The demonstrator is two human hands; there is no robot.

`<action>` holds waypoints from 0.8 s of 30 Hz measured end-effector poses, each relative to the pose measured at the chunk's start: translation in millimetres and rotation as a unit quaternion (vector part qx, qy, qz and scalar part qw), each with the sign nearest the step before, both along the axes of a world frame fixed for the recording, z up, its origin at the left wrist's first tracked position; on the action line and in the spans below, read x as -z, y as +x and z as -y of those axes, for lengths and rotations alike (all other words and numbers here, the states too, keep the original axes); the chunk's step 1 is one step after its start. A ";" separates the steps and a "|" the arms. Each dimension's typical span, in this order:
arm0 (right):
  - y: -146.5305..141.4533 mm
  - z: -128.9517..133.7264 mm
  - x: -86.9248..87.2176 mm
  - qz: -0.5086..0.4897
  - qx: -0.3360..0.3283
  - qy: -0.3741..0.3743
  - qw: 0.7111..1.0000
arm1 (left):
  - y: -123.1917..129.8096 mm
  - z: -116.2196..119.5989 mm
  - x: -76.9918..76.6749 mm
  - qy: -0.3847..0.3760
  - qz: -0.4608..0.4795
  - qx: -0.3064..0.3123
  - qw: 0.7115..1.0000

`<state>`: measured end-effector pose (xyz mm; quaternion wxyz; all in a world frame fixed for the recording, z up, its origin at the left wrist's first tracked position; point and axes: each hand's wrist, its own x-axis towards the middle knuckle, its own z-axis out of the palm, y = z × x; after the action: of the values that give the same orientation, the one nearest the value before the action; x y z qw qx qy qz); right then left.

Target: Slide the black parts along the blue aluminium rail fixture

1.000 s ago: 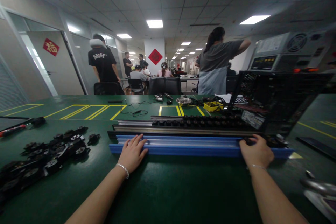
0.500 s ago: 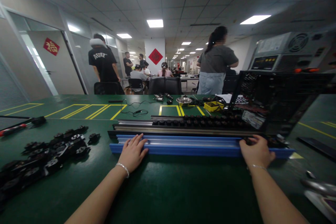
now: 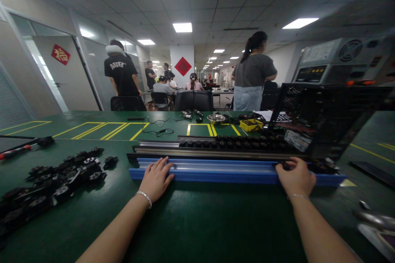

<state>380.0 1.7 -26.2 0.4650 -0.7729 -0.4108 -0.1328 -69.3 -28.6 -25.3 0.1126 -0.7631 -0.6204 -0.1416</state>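
Parts (image 3: 61, 194) lie left of the rail (image 3: 222, 177), the bowl (image 3: 216, 119) behind it.

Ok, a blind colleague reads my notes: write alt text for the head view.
A person's left hand rests on a long blue rail on a green table; the right hand appears to pinch a small dark part. Black parts lie piled at left; a computer case stands at right.

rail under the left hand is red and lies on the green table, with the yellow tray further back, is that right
Not quite: the rail under the left hand is blue, not red, as the head view shows. It does lie on the green table, with the yellow tray further back.
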 end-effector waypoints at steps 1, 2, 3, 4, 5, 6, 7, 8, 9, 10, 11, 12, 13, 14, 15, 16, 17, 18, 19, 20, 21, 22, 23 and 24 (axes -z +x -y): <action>-0.6 -0.1 0.2 0.003 -0.001 0.001 1.000 | -0.1 0.0 0.1 0.001 0.001 0.001 1.000; -0.9 -0.1 0.3 0.004 -0.001 0.002 1.000 | -0.1 0.0 0.2 0.002 0.003 0.002 1.000; -0.9 -0.3 0.4 0.005 -0.001 0.002 1.000 | -0.1 0.0 0.1 0.004 0.005 0.003 1.000; -0.9 -0.4 0.5 0.005 -0.001 0.002 1.000 | 0.0 0.1 0.0 0.005 0.006 0.003 1.000; -0.7 -0.6 0.7 0.005 -0.002 0.000 1.000 | 0.0 0.3 -0.1 0.006 0.007 0.004 1.000; -0.6 -0.8 0.8 0.005 -0.003 -0.002 1.000 | 0.0 0.3 -0.1 0.006 0.008 0.005 1.000; -0.6 -0.9 0.9 0.006 -0.005 -0.004 1.000 | 0.0 0.4 -0.2 0.005 0.008 0.005 1.000; -0.9 -1.0 1.0 0.008 -0.008 -0.004 1.000 | 0.0 0.4 -0.1 0.004 0.007 0.005 1.000; -1.4 -1.0 1.1 0.011 -0.012 -0.004 1.000 | -0.1 0.3 0.0 0.004 0.007 0.005 1.000; -2.1 -1.0 1.1 0.014 -0.016 -0.003 1.000 | -0.2 0.2 0.2 0.004 0.008 0.005 1.000; -3.0 -0.9 1.1 0.018 -0.021 -0.002 1.000 | -0.2 0.0 0.4 0.004 0.009 0.004 1.000; -4.0 -0.8 1.1 0.021 -0.024 -0.001 0.999 | -0.3 -0.1 0.7 0.005 0.011 0.004 1.000; -4.9 -0.8 1.1 0.023 -0.027 0.000 0.999 | -0.4 -0.2 0.9 0.006 0.012 0.004 1.000; -5.7 -0.8 1.1 0.024 -0.028 0.000 0.999 | -0.4 -0.3 1.1 0.007 0.013 0.003 1.000; -6.3 -1.0 1.1 0.025 -0.030 0.000 0.999 | -0.4 -0.4 1.2 0.008 0.014 0.003 1.000; -6.9 -1.1 1.1 0.026 -0.031 -0.001 0.999 | -0.4 -0.5 1.3 0.008 0.015 0.003 1.000; -7.4 -1.4 1.1 0.027 -0.033 -0.001 0.999 | -0.4 -0.6 1.4 0.007 0.015 0.004 1.000; -8.0 -1.5 1.0 0.028 -0.035 -0.002 0.999 | -0.5 -0.6 1.4 0.007 0.015 0.004 1.000; -8.6 -1.7 0.8 0.031 -0.038 -0.002 0.999 | -0.5 -0.7 1.3 0.005 0.014 0.004 1.000; -9.5 -1.7 0.4 0.033 -0.041 -0.001 0.999 | -0.5 -0.8 1.3 0.004 0.013 0.005 1.000; -10.7 -1.5 -0.2 0.036 -0.046 0.000 0.998 | -0.5 -0.9 1.2 0.003 0.012 0.005 1.000; -12.0 -1.2 -0.9 0.039 -0.051 0.001 0.998 | -0.5 -1.0 1.1 0.002 0.011 0.005 1.000; -13.6 -0.8 -1.8 0.042 -0.056 0.002 0.998 | -0.6 -1.0 1.0 0.003 0.012 0.005 1.000; -15.4 -0.3 -2.8 0.044 -0.062 0.003 0.997 | -0.6 -1.1 0.9 0.003 0.013 0.005 1.000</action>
<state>364.6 2.0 -23.4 0.4557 -0.7382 -0.4775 -0.1391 -69.8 -27.5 -26.2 0.1063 -0.7642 -0.6173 -0.1538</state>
